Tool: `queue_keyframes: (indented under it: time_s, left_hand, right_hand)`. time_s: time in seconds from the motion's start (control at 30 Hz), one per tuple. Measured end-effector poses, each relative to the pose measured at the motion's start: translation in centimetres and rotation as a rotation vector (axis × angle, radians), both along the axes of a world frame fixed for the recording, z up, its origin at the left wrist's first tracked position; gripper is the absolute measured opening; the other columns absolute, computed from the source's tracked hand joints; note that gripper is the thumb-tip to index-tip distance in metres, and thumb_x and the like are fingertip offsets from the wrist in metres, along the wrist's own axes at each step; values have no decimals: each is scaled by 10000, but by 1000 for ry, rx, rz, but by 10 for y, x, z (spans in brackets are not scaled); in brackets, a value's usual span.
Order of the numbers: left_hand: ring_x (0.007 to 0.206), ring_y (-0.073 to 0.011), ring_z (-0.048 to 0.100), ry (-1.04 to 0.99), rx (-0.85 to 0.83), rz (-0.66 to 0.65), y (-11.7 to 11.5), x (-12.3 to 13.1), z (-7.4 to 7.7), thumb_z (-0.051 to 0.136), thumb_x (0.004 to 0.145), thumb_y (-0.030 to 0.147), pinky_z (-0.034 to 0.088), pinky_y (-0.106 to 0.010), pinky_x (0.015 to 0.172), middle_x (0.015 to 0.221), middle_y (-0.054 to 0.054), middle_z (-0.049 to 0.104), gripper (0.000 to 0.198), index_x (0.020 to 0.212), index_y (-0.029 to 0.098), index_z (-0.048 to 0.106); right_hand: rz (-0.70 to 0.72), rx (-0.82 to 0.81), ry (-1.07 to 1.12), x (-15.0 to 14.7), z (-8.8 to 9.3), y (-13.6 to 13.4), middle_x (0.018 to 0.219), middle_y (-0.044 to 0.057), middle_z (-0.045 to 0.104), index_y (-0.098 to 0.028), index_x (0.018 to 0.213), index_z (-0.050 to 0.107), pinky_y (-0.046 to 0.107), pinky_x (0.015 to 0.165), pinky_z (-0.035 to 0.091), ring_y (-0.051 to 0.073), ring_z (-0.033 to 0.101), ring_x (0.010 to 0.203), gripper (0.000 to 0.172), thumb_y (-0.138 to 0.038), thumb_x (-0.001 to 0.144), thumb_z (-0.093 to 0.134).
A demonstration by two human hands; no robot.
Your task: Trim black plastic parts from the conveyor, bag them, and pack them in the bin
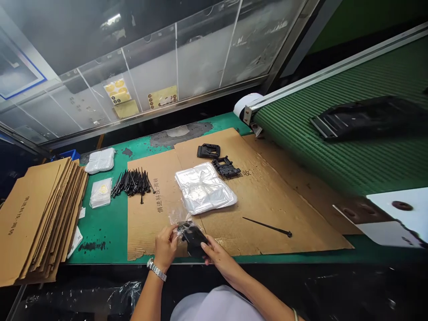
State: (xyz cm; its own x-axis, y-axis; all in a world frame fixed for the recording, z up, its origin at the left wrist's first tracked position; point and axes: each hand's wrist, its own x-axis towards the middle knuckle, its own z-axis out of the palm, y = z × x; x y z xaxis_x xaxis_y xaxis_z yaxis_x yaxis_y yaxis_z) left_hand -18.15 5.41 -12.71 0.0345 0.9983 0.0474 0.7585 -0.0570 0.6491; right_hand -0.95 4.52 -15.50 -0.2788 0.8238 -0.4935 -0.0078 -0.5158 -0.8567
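Observation:
A flat black plastic part (193, 240) is held between my hands above the front edge of the cardboard sheet. My left hand (166, 244) pinches a clear plastic bag (179, 217) at the part's far left end, and the bag covers that end. My right hand (214, 250) grips the part's near right end, thumb on top. Just beyond lies a stack of clear plastic bags (205, 189). Behind the stack sit two black plastic parts, one a smooth frame (209, 150) and the other an openwork piece (227, 167).
One long black pin-like piece (267, 227) lies on the cardboard sheet (284, 200). Left are a heap of similar pieces (133, 182), packs of small bags (100, 192) and stacked cardboard (40, 214). A green conveyor belt (301, 156) at right carries a large black part (371, 117).

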Motion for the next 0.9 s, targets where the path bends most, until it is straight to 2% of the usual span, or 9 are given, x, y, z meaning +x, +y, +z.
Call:
queue_keyframes:
  time_s: [0.13, 0.27, 0.33, 0.43, 0.53, 0.63, 0.73, 0.83, 0.9]
  left_hand:
    - [714, -159, 576, 153, 64, 122, -10, 12, -7, 428, 826, 181, 462, -288, 668, 778, -43, 625, 243, 976, 209, 617]
    - [704, -168, 546, 308, 166, 247, -9, 26, -13, 459, 814, 181, 450, -285, 635, 732, -41, 558, 224, 956, 222, 628]
    - [667, -146, 541, 267, 209, 148, -9, 30, -13, 427, 825, 146, 435, -247, 596, 693, -30, 553, 221, 860, 210, 635]
    - [636, -144, 541, 234, 291, -22, -17, 33, -7, 389, 843, 156, 418, -240, 567, 654, -26, 567, 234, 789, 196, 613]
    - [623, -139, 546, 218, 304, 121, -28, 35, 8, 346, 862, 158, 410, -241, 566, 655, -33, 581, 255, 817, 183, 595]
    - [621, -143, 541, 249, 328, 201, -38, 48, 26, 336, 869, 179, 398, -247, 551, 670, -32, 583, 268, 943, 205, 592]
    - [634, -155, 539, 297, 369, 92, -46, 72, 43, 332, 858, 186, 396, -264, 549, 683, -38, 588, 274, 945, 209, 591]
    - [623, -155, 533, 331, 343, -46, -62, 93, 56, 350, 834, 187, 391, -275, 536, 663, -40, 580, 236, 828, 192, 585]
    - [595, -152, 516, 346, 341, -41, -77, 99, 63, 356, 832, 189, 379, -279, 521, 629, -29, 560, 224, 828, 198, 580]
  right_hand:
    - [-36, 120, -45, 3, -5, 6, 792, 37, 605, -201, 842, 587, 345, 684, 456, 211, 562, 792, 339, -445, 607, 592]
    - [-19, 217, -34, -1, -2, 14, 818, 50, 649, -212, 672, 621, 405, 881, 376, 253, 558, 913, 187, -369, 575, 650]
    - [-28, 226, -17, -5, -4, 18, 767, 36, 645, -209, 676, 607, 388, 824, 410, 230, 578, 824, 209, -375, 565, 667]
    - [-77, 203, 10, -9, -9, 22, 648, -14, 583, -209, 818, 546, 317, 609, 451, 166, 549, 616, 335, -454, 604, 626]
    - [-94, 177, 61, -10, -7, 25, 652, -37, 554, -215, 1014, 443, 254, 498, 417, 128, 505, 538, 463, -505, 672, 555]
    - [-53, 237, 106, -7, 5, 23, 657, -41, 555, -208, 1141, 395, 259, 548, 434, 140, 527, 593, 575, -458, 664, 597]
    - [53, 331, 124, -2, 20, 20, 659, -38, 576, -199, 1218, 381, 293, 679, 445, 159, 556, 659, 665, -375, 633, 646]
    - [92, 213, 220, 2, 33, 19, 689, -30, 598, -206, 1268, 310, 295, 640, 450, 163, 569, 633, 770, -379, 612, 674]
    - [77, 83, 296, 6, 38, 20, 695, -27, 595, -200, 1244, 316, 265, 559, 440, 144, 554, 578, 778, -416, 599, 694]
